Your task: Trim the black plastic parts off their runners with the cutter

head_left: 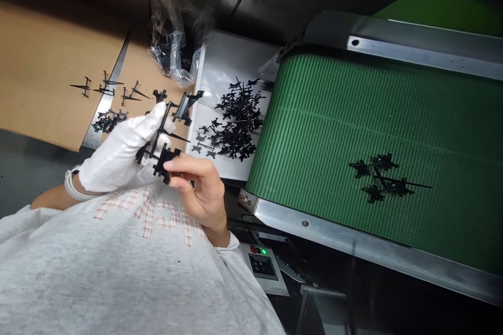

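Observation:
My left hand [121, 149], in a white glove, is closed around a black plastic sprue [161, 128] with small moulded parts on its branches. My right hand [200, 186] is bare and pinches a flat, notched black plastic part [165, 163] at the sprue's near end. Whether that part is still joined to the sprue I cannot tell. Another black part [186, 108] stands out at the sprue's upper right. Behind my hands, a pile of black sprues with parts [239, 120] lies on a white tray [231, 170].
Bare sprues [106, 86] and a small heap of loose black parts [108, 120] lie on cardboard [58, 120] to the left. A clear plastic bag [173, 47] stands behind. At right, a green conveyor belt [314, 131] carries one sprue [383, 178]; a control box [263, 267] sits below.

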Tool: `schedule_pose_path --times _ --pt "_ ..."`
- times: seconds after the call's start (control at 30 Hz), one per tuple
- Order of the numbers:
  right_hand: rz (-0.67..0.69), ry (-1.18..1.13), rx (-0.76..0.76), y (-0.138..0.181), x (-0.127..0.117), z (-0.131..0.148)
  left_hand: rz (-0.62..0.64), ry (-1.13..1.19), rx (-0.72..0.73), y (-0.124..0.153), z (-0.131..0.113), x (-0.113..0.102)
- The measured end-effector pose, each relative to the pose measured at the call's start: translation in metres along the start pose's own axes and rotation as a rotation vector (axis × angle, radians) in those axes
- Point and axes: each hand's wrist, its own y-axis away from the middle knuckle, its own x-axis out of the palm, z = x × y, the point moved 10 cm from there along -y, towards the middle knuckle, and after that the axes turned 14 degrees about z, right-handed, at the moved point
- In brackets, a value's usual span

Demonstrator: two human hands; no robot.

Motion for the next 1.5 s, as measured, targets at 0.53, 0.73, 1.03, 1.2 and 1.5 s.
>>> schedule_pose_path --times 0.53,0.73,1.03,1.2,1.5 --pt "0.011 -0.041 -0.039 -0.001 -0.002 0.002 0.009 0.011 -0.004 0.000 0.000 0.001" --pt "-0.008 -0.048 0.019 0.000 -0.004 -0.002 0.008 -0.056 0.024 -0.002 -0.003 -0.002" --pt "0.020 -0.048 0.049 0.000 -0.003 0.001 -0.002 -0.037 0.023 -0.002 -0.001 -0.008" --pt "0.030 -0.053 -0.010 -0.003 -0.004 0.002 -0.006 -0.008 0.018 -0.003 0.000 -0.006" --pt "0.018 -0.035 0.007 -0.002 -0.005 0.005 -0.016 -0.047 0.037 -0.002 -0.001 -0.010"
